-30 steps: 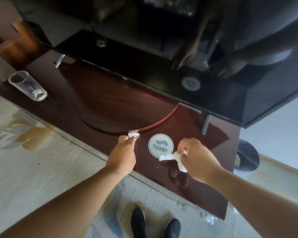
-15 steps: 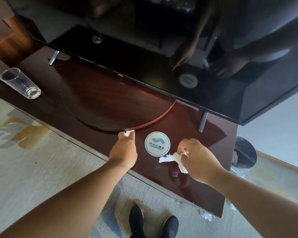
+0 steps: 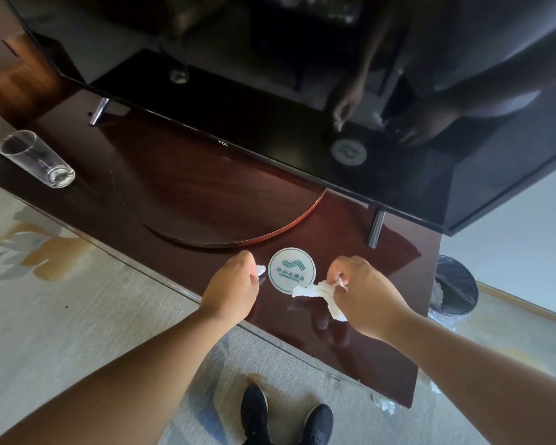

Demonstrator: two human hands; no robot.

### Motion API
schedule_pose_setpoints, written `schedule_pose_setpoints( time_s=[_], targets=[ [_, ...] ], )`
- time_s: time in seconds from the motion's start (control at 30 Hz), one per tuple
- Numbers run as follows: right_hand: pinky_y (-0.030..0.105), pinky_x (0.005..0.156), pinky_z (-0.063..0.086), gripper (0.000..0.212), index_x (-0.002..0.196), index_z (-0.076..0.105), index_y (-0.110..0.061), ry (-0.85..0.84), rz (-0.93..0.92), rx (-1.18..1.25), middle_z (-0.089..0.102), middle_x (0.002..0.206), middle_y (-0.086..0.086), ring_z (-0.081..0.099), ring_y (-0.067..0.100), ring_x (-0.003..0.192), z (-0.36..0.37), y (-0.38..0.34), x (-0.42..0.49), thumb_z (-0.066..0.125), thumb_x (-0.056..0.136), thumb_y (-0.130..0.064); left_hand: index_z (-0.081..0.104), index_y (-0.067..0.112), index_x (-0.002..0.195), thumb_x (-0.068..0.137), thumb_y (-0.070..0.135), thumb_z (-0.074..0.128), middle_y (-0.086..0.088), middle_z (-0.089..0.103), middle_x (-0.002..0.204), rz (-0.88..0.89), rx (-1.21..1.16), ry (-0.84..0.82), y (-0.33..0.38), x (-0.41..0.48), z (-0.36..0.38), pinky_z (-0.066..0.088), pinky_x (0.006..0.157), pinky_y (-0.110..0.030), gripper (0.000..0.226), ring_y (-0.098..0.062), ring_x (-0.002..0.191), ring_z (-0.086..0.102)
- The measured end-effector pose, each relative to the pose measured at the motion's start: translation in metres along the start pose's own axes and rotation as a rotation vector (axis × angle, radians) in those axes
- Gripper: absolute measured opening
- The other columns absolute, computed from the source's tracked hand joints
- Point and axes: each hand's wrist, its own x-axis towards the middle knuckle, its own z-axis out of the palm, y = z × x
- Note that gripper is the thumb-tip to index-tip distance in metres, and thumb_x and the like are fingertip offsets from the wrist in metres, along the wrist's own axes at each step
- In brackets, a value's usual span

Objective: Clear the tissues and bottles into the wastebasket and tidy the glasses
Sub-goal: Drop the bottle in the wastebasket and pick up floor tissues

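The left hand (image 3: 230, 289) pinches a small tissue scrap (image 3: 260, 270) at its fingertips, just above the dark wooden stand (image 3: 350, 342). The right hand (image 3: 365, 292) grips a larger crumpled tissue (image 3: 318, 292) that hangs over the edge of a round white coaster (image 3: 291, 273). A clear glass (image 3: 36, 159) stands far left. The black wastebasket (image 3: 455, 287) sits on the floor beyond the stand's right end, apparently holding some white paper.

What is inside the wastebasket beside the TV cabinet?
The wastebasket holds a dark plastic liner and some white tissue against its left wall. The cabinet edge covers its left rim, so anything lying there cannot be seen.
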Motion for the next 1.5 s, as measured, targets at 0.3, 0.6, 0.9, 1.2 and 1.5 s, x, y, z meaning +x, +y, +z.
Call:
schedule_pose_setpoints(
  time_s=[0.3, 0.6, 0.9, 1.2, 1.5],
  targets=[
    [0.011, 0.053, 0.04, 0.026, 0.091, 0.064, -0.023, 0.041, -0.033, -0.012, 0.047, 0.1, -0.006, 0.057, 0.006, 0.065, -0.009, -0.002, -0.003, 0.042, 0.097, -0.011, 0.06, 0.015, 0.083, 0.09, 0.015, 0.044, 0.002, 0.059, 0.094, -0.023, -0.093, -0.058, 0.013, 0.002, -0.016, 0.043, 0.076, -0.03, 0.017, -0.018, 0.088, 0.059],
    [0.021, 0.068, 0.047, 0.012, 0.089, 0.067, -0.02, 0.101, 0.024, 0.06, 0.057, 0.099, -0.006, 0.057, 0.009, 0.082, -0.027, -0.02, -0.019, 0.055, 0.087, -0.022, 0.043, 0.018, 0.079, 0.089, 0.014, 0.051, 0.007, 0.051, 0.077, 0.082, -0.04, -0.031, 0.028, -0.001, -0.038, 0.032, 0.058, -0.026, 0.014, -0.011, 0.067, 0.049],
    [0.014, 0.059, 0.04, 0.007, 0.089, 0.055, -0.027, 0.158, 0.042, 0.017, 0.055, 0.1, -0.007, 0.055, 0.009, 0.082, -0.042, -0.032, -0.038, 0.061, 0.087, -0.027, 0.054, 0.025, 0.099, 0.092, 0.011, 0.043, 0.002, 0.064, 0.095, 0.15, -0.157, -0.148, 0.033, -0.001, -0.056, 0.053, 0.071, -0.04, 0.019, -0.022, 0.082, 0.064],
    [0.023, 0.076, 0.055, 0.031, 0.111, 0.051, -0.031, 0.146, 0.047, 0.064, 0.061, 0.109, -0.004, 0.06, 0.012, 0.086, -0.054, -0.012, -0.068, 0.049, 0.093, -0.006, 0.054, 0.021, 0.086, 0.097, 0.039, 0.042, 0.003, 0.065, 0.08, 0.237, -0.06, -0.056, 0.073, -0.014, -0.058, 0.042, 0.065, -0.033, 0.024, -0.018, 0.078, 0.06],
    [0.023, 0.074, 0.047, 0.026, 0.105, 0.054, -0.026, 0.213, 0.036, 0.116, 0.055, 0.099, -0.005, 0.054, 0.01, 0.085, -0.078, 0.044, -0.122, 0.043, 0.094, -0.005, 0.04, 0.009, 0.058, 0.095, 0.045, 0.041, -0.007, 0.045, 0.053, 0.377, -0.021, -0.087, 0.148, -0.053, -0.035, 0.034, 0.053, -0.037, 0.052, -0.021, 0.054, 0.048]
  ],
)
